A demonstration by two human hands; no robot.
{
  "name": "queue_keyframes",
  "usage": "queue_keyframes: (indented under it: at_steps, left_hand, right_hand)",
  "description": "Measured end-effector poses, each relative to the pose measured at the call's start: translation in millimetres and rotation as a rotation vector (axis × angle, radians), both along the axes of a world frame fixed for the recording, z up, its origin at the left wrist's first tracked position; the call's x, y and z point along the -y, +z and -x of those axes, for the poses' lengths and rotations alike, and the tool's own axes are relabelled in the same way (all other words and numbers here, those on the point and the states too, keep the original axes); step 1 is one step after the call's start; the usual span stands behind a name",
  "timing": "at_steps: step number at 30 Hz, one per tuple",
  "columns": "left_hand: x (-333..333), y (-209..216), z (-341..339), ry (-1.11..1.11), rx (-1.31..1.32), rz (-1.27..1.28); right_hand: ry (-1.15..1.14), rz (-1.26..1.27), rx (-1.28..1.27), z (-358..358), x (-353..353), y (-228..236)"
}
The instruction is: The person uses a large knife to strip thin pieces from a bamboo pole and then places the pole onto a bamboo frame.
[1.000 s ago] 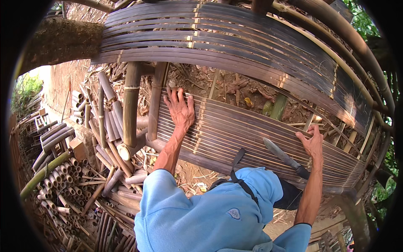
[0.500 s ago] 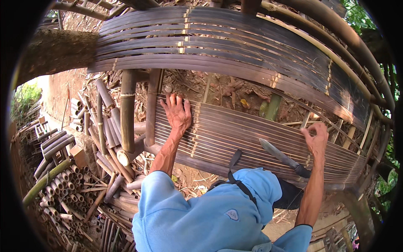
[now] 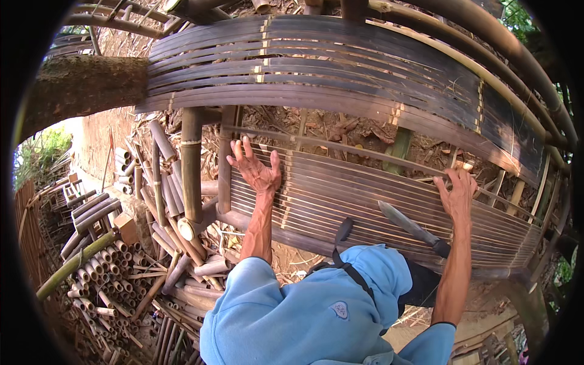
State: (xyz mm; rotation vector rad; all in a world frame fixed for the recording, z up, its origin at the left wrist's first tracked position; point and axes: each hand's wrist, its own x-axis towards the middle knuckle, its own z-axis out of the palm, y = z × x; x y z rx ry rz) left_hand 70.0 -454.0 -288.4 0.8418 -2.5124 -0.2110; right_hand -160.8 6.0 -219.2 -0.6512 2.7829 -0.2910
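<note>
My left hand (image 3: 258,173) is at the left end of the slatted bamboo seat (image 3: 340,191), fingers spread and fingertips close to a long loose bamboo strip (image 3: 353,148). That strip runs along the far side of the slats, slanting toward the right end. My right hand (image 3: 457,193) has its thumb and bent fingers around the strip's right part; the exact contact is partly hidden by the fingers. A large knife (image 3: 409,221) with a dark handle lies on the slats, left of my right forearm.
Beyond the strip, a dark slatted bamboo panel (image 3: 365,67) curves across, with thick poles (image 3: 486,45) behind it. A tree trunk (image 3: 85,88) stands at far left. Cut bamboo pieces (image 3: 115,267) are piled at lower left. A bamboo post (image 3: 191,164) stands beside the seat.
The loose strip now extends left to the seat's left end, near my left hand. My left hand's fingers have lifted and spread; my right hand has shifted slightly along the strip.
</note>
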Motion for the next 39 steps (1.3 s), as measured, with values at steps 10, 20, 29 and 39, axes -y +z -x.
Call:
queue_keyframes:
  at_steps: [10, 20, 29, 39]
  left_hand:
    - [10, -7, -1, -0.057, 0.146, -0.11]
    - [13, -8, -1, -0.11, 0.149, -0.162]
    - [11, -10, 2, -0.029, 0.212, -0.198]
    - [13, -8, -7, -0.055, 0.4, -0.199]
  right_hand:
    - [-0.06, 0.079, 0.137, -1, 5, 25]
    - [-0.08, 0.106, 0.077, -5, 7, 44]
    - [-0.024, 0.084, 0.03, -13, 15, 36]
    - [-0.258, -0.025, 0.172, 9, -19, 20]
